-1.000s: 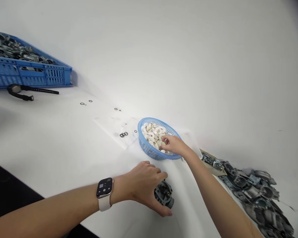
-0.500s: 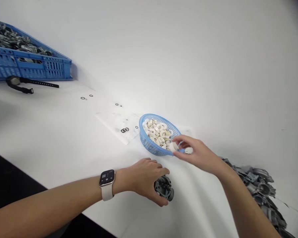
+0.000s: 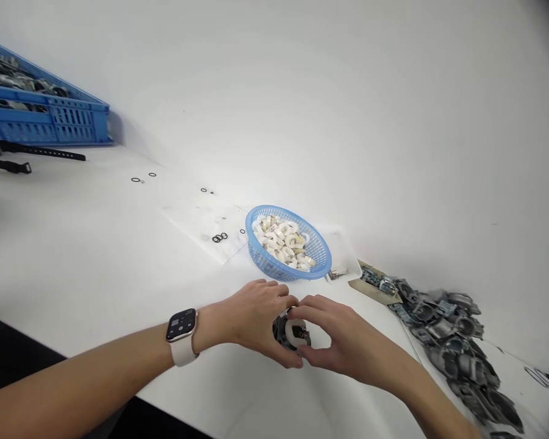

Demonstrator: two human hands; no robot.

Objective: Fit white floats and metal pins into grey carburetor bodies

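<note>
My left hand (image 3: 258, 320), with a smartwatch on its wrist, is wrapped round a dark metal part (image 3: 281, 332) low over the white table. Thumb and fingers of my right hand (image 3: 336, 332) pinch a white plastic ring (image 3: 296, 331) against the face of that part. Just beyond my hands stands a round blue basket (image 3: 268, 265) that holds several white rings (image 3: 286, 244).
A blue crate (image 3: 80, 122) of metal parts stands at the far left, a black watch (image 3: 41, 151) before it. Black O-rings (image 3: 219, 237) lie near the basket. Behind it sit a white tray (image 3: 343, 250) and a cardboard box (image 3: 373, 291); metal parts (image 3: 457, 347) are heaped at right.
My right hand has moved from the basket's edge to the metal part in my left hand, bringing the white ring onto it. The view has shifted slightly to the right.
</note>
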